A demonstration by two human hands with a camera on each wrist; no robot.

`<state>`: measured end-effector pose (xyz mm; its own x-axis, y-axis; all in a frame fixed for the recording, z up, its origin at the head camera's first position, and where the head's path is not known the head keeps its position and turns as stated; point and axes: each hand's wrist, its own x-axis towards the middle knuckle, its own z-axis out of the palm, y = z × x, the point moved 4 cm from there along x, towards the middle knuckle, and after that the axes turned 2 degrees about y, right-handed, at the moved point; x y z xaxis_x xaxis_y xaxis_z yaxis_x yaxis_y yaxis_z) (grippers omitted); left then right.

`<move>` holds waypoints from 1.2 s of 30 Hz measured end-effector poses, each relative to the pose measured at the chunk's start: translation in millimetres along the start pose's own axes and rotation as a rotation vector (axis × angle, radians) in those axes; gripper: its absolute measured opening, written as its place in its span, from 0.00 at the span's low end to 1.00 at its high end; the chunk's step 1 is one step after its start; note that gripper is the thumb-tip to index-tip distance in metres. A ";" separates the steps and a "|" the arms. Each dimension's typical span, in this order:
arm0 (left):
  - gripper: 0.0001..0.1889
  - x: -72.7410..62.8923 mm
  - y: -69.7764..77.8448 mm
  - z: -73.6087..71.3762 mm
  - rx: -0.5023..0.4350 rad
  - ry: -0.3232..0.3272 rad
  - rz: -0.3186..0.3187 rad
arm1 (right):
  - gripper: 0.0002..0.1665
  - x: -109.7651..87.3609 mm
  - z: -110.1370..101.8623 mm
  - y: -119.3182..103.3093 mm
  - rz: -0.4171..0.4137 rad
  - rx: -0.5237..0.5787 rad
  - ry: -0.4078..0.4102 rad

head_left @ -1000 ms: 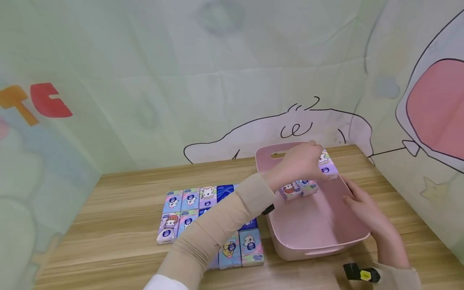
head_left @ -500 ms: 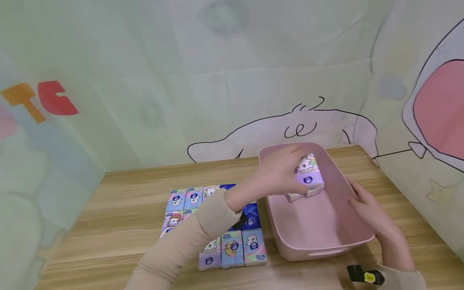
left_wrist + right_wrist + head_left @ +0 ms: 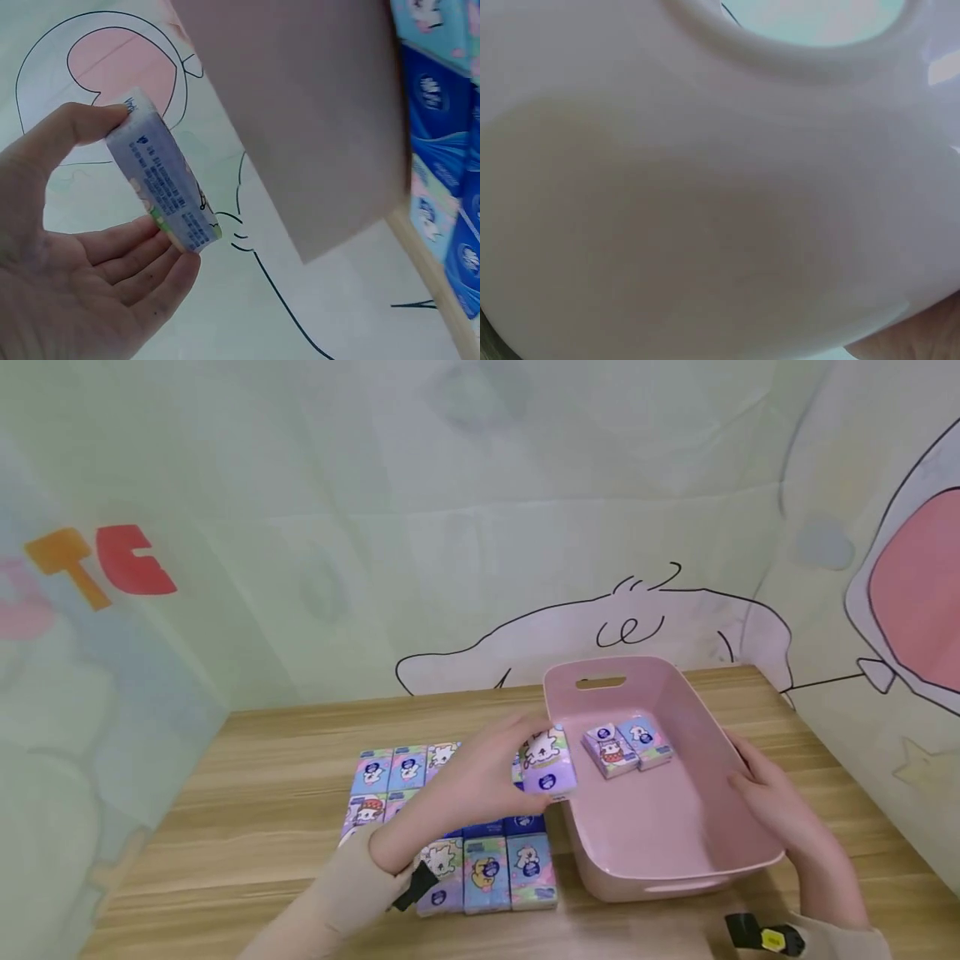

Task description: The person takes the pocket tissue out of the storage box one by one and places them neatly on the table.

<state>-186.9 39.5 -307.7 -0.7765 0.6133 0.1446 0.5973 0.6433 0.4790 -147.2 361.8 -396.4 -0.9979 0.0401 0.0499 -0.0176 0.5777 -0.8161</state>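
Note:
My left hand (image 3: 491,777) pinches a small pocket tissue pack (image 3: 548,762), lilac with a white cartoon animal, at the left rim of a pink plastic bin (image 3: 660,835). In the left wrist view the thumb presses one end of the tissue pack (image 3: 161,176) and the fingertips support the other, beside the bin's outer wall (image 3: 300,127). My right hand (image 3: 772,797) holds the bin's right rim, fingers outside and thumb over the edge. Inside the bin, toward the back, lie a purple tissue pack (image 3: 611,750) and a blue tissue pack (image 3: 645,742), side by side.
Left of the bin, rows of pastel and dark blue tissue packs (image 3: 486,875) lie flat on the wooden table (image 3: 277,793), partly covered by the left forearm. A printed cloth backdrop (image 3: 450,568) rises behind the table. The bin's wall (image 3: 705,225) fills most of the right wrist view.
My left hand has carried the tissue pack leftward, from the bin's right side across it to the left rim. The right hand keeps its hold on the bin.

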 end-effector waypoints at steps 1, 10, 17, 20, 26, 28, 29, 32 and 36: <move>0.43 -5.1 -3.4 0.5 0.007 0.000 -0.010 | 0.32 -0.1 -0.3 0.2 0.000 -0.002 0.001; 0.43 -49.5 -30.5 6.3 0.022 0.006 -0.076 | 0.32 0.2 0.3 3.6 0.002 -0.006 0.000; 0.43 -81.0 -53.3 8.7 0.001 0.054 -0.228 | 0.32 0.6 0.1 2.7 0.003 -0.028 0.003; 0.44 -90.7 -62.3 9.9 0.004 0.069 -0.272 | 0.32 0.5 -0.2 3.3 -0.002 -0.022 0.001; 0.45 -109.2 -79.5 12.6 0.034 0.117 -0.301 | 0.32 -0.9 -0.6 4.0 -0.024 -0.022 0.013; 0.44 -115.0 -83.9 13.5 0.042 0.121 -0.300 | 0.32 -1.8 -0.4 3.9 -0.024 -0.022 0.013; 0.45 -117.7 -85.9 13.9 0.046 0.120 -0.300 | 0.32 -1.8 -0.7 4.3 -0.024 -0.027 0.015; 0.44 -125.1 -90.5 14.5 0.054 0.114 -0.293 | 0.32 -1.5 -1.2 4.2 -0.024 -0.025 0.014; 0.44 -135.4 -96.1 14.7 0.064 0.123 -0.300 | 0.32 -0.8 -0.2 4.5 -0.032 -0.009 0.013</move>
<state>-136.1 -98.6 -386.1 -0.9359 0.3346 0.1102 0.3464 0.8168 0.4614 -146.5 364.6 -400.0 -0.9960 0.0323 0.0833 -0.0486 0.5865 -0.8085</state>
